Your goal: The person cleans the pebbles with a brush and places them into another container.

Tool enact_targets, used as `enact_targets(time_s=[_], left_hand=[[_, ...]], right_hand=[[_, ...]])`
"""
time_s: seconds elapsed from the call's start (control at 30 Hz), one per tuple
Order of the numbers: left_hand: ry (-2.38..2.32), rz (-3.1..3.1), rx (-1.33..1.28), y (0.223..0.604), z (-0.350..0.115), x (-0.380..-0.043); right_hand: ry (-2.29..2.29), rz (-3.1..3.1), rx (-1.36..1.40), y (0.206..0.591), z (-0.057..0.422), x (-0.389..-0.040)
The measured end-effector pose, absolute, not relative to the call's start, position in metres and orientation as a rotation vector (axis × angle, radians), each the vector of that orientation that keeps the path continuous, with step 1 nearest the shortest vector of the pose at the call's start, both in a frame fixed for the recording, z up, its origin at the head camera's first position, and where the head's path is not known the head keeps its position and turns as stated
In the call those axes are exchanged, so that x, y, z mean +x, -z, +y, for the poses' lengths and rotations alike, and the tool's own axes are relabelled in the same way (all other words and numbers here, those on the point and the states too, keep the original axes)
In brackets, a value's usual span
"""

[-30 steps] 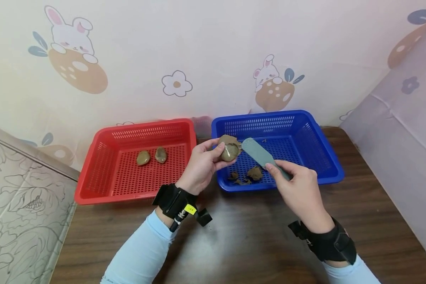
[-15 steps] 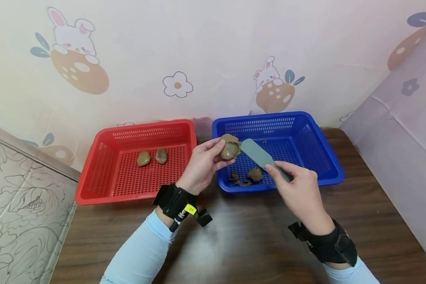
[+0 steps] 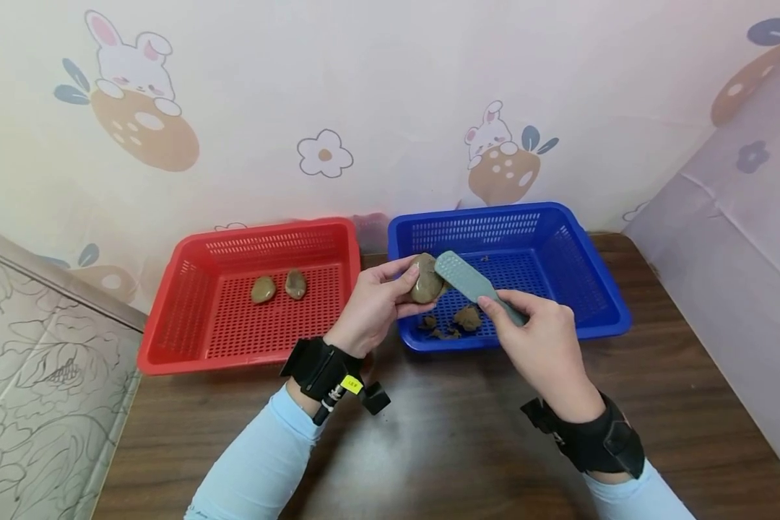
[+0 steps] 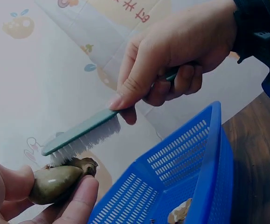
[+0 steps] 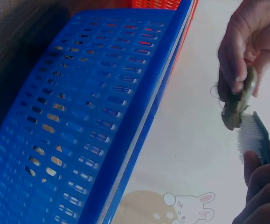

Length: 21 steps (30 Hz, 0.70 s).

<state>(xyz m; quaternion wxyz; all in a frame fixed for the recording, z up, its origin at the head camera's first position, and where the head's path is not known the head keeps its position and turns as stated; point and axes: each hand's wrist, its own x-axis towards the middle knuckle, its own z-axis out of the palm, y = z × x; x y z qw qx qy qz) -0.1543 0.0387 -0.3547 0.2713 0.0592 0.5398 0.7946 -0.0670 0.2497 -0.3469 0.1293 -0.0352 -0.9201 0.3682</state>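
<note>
Above the near left corner of the blue basket, my left hand (image 3: 375, 300) pinches a smooth olive-brown stone (image 3: 425, 280) between thumb and fingers. A rough brown clump (image 4: 84, 164) clings to the stone's far end in the left wrist view. My right hand (image 3: 542, 332) grips the handle of a grey-green brush (image 3: 468, 278), thumb laid along its back. The brush's white bristles (image 4: 86, 142) point down, their tips right at the stone's upper edge and the clump. From the right wrist view, the bristles (image 5: 250, 133) sit against the clump beside the fingers.
A red basket (image 3: 247, 357) at the left holds two similar stones (image 3: 263, 289). In the blue basket (image 3: 598, 289) lie brown crumbly lumps (image 3: 468, 318) near its front wall. Both stand on a dark wooden table (image 3: 429, 433) before a patterned wall covering.
My left hand has turned the stone, bringing a different side up. The brush has shifted slightly left and tilted, its head now closer over the stone. Both baskets stay put.
</note>
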Motion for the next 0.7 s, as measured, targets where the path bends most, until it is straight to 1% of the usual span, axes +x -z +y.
enact_targets(time_s=[0.23, 0.5, 0.7], left_hand=[[-2.127, 1.461, 0.152, 0.3528, 0.0403, -0.1522], [-2.131, 1.460, 0.116, 0.3520, 0.0410, -0.1513], [-2.109, 1.490, 0.138, 0.3515, 0.0430, -0.1503]], right_hand=[[-1.127, -2.632, -0.005, 0.3459, 0.2440, -0.0684], [-1.067, -2.595, -0.123, 0.3453, 0.2517, -0.0672], [-1.153, -2.596, -0.029, 0.3474, 0.2469, -0.0686]])
